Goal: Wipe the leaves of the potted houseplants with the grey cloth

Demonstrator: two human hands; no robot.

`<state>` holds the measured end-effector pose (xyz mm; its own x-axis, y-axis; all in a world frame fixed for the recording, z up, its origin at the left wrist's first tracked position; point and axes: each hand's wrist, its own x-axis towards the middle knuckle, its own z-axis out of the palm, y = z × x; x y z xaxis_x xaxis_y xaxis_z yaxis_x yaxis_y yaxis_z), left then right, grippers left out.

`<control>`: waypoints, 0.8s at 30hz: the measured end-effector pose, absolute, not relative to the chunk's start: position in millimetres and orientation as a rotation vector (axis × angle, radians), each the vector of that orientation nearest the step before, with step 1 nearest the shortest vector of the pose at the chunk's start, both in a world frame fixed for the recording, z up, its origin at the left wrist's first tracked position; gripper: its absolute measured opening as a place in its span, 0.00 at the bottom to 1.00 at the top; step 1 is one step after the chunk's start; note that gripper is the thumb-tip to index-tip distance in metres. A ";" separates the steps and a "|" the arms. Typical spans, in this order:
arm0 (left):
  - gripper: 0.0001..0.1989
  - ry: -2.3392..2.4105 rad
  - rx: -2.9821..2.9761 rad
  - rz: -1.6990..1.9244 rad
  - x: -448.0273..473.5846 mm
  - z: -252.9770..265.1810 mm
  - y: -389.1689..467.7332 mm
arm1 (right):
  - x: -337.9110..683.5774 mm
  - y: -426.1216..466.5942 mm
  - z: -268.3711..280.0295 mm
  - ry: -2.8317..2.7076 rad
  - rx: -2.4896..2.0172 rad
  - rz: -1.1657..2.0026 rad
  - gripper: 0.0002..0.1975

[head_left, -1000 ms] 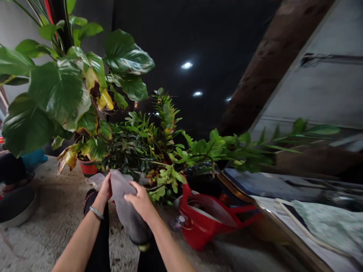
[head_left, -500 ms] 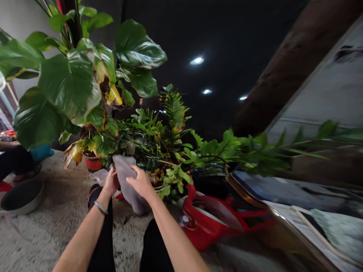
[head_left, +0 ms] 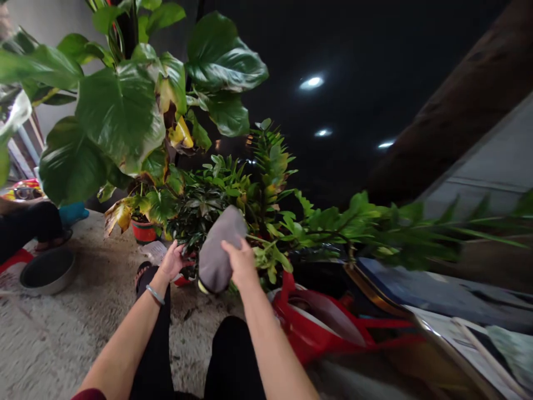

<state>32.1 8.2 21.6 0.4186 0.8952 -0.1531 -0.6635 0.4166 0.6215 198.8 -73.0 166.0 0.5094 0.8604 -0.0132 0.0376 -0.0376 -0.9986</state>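
In my right hand (head_left: 242,264) is an oblong grey cloth (head_left: 221,249), pinched at its right side and held up before the plants. A yellowish-green edge shows at its lower end; whether it is folded or shaped like a mitt I cannot tell. My left hand (head_left: 172,262), with a bracelet at the wrist, is apart from the cloth, its fingers spread and open. Close beyond it grows a plant with small dark green leaves (head_left: 194,214). Part of a red pot (head_left: 182,280) shows beneath that plant, near my left fingers.
A large-leaved plant (head_left: 119,111) in a red pot (head_left: 144,232) stands at left. A grey basin (head_left: 48,280) sits on the concrete floor (head_left: 104,311), near another person's leg (head_left: 31,225). At right are a red bag (head_left: 302,328) and stacked flat items (head_left: 458,316).
My left hand has come off the grey cloth and its fingers have spread. The right hand has carried the cloth rightward and turned it. The whole view has shifted slightly.
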 end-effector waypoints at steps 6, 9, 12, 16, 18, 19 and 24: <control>0.22 0.518 0.471 1.071 30.6 18.2 10.7 | 182.5 -163.9 153.5 -1.143 -1.405 1.194 0.21; 0.22 0.503 0.511 1.033 30.1 13.6 12.7 | 196.8 -163.1 202.0 -1.211 -1.334 1.018 0.25; 0.19 0.520 0.527 1.029 31.9 10.4 13.0 | 191.1 -115.3 226.5 -1.270 -1.237 0.621 0.26; 0.15 0.567 0.492 1.066 34.5 11.0 10.8 | 167.3 -61.0 182.2 -1.422 -1.299 0.670 0.25; 0.15 0.610 0.457 1.065 34.7 11.6 10.1 | 165.3 -65.1 146.1 -1.471 -1.418 0.821 0.23; 0.14 0.637 0.447 1.060 34.3 11.4 10.2 | 168.0 -74.9 130.8 -1.457 -1.444 0.887 0.22; 0.10 0.843 0.448 1.142 25.3 6.6 14.2 | 196.8 -140.2 107.3 -1.207 -1.455 1.122 0.21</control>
<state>25.3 14.2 6.6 0.1654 0.9210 -0.3527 -0.6082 0.3768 0.6987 196.8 -140.2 107.3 0.1084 0.9899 -0.0918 0.1638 -0.1089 -0.9805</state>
